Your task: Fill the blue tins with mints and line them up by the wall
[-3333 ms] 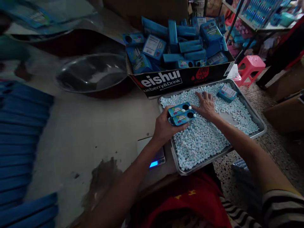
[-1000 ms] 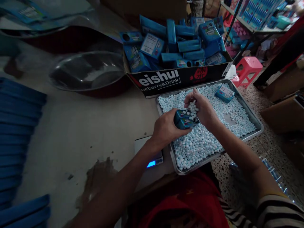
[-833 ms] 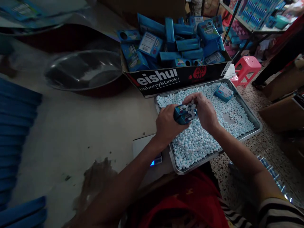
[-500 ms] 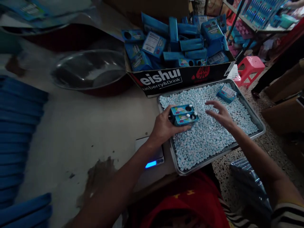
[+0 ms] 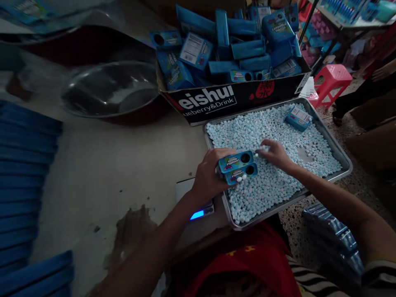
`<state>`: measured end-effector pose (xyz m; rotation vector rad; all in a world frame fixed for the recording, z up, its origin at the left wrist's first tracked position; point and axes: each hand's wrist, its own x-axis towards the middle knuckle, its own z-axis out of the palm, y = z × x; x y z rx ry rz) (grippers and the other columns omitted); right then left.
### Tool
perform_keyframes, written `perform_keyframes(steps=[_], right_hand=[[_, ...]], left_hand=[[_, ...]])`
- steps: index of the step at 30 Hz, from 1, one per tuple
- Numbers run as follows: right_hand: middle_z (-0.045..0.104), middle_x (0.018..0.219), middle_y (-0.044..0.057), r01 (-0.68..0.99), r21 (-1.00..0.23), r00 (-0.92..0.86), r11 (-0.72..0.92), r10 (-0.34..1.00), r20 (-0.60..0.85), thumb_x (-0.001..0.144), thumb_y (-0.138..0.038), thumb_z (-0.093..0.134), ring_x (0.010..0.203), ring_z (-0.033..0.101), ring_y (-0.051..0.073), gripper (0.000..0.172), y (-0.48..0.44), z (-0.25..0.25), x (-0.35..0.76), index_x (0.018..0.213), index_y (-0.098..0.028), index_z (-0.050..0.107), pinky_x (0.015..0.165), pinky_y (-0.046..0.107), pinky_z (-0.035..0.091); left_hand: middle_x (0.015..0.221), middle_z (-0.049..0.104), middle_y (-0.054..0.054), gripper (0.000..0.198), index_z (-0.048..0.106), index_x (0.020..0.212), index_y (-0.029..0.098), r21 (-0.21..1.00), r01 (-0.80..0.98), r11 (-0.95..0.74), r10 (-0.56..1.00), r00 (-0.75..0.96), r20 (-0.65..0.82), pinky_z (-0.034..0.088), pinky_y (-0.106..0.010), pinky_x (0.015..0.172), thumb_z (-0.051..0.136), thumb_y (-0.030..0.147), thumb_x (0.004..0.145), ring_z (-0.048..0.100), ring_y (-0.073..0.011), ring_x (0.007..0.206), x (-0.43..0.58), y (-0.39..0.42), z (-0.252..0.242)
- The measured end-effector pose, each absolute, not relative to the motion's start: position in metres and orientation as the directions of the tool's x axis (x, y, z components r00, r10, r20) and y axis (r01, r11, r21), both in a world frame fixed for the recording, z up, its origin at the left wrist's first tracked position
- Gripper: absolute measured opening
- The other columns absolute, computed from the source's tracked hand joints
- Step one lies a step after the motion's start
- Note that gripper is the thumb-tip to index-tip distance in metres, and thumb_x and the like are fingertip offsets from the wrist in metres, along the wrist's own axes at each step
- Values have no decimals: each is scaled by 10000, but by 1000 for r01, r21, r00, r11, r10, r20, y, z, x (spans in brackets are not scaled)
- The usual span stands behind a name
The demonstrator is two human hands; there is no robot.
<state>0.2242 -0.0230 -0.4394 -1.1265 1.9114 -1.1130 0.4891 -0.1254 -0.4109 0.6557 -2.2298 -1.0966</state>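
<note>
Two small blue candy boxes (image 5: 235, 161) are gripped side by side by my left hand (image 5: 208, 171), held above the left part of a metal tray. Each box has a round dark hole in its top face, and a couple of white candies rest on the nearer one. Just right of the holes, my right hand (image 5: 274, 153) has its fingers drawn together around a few pale candies (image 5: 256, 154). Pale blue and white candies (image 5: 247, 202) cover most of the tray (image 5: 346, 167). Another blue box (image 5: 298, 118) lies on them at the far right corner.
Behind the tray, a black carton (image 5: 213, 103) is heaped with blue boxes. A digital scale (image 5: 198, 213) with a lit display sits under my left forearm. Shiny metal basin (image 5: 111, 90) at left; stacked blue boxes (image 5: 24, 185) along the left edge; pink stool (image 5: 335, 80) at right.
My right hand has gone from spread fingers to a closed grasp with candies, beside the boxes. The left hand has lowered and tilted the boxes. A bare patch now shows in the tray.
</note>
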Motion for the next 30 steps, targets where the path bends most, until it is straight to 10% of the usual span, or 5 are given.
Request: perform_keyframes(steps=[3,5,14,22,30], right_hand=[[607,758,1,383,-910,-429,157,-842,-326,783,-566,899,614,471,122,403,-19,-413,228,820,-228,683,504,261,302],[611,775,-3,579,-815,-406,8,-864,-297,784,-571,900,614,482,112,412,-20,-391,239,845,-228,680,492,254,305],[577,750,-20,266,-917,-613,-297,-787,77,907,-683,838,701,533,137,507,-40,-357,304,753,-262,602,684,288,513],[563,745,-28,535,-837,-495,-117,-846,-198,915,-763,811,650,500,114,556,-73,-369,289,832,-246,624,564,254,403],[614,754,20,383,-914,-376,-136,-926,-20,1025,-775,632,742,588,176,591,-54,-353,284,753,-251,644,767,335,535]], left_hand=[[1312,783,-117,677,677,1266,269,809,-241,537,-680,-691,245,609,-479,1084,968,532,714,748,-364,1263,489,-123,-409],[1233,788,-90,657,665,1239,259,827,-277,490,-721,-662,206,633,-442,991,974,465,698,776,-330,1143,485,-119,-406],[942,768,-14,639,645,1029,237,845,-475,245,-773,-622,-125,543,-322,702,985,555,592,749,-282,897,458,-111,-380],[963,762,-43,669,646,1017,226,861,-455,226,-697,-693,-183,543,-347,733,987,576,561,746,-315,933,465,-116,-372],[1090,792,-58,755,678,1144,213,953,-299,42,-662,-723,-197,600,-384,853,1045,501,550,765,-320,1042,458,-122,-396]])
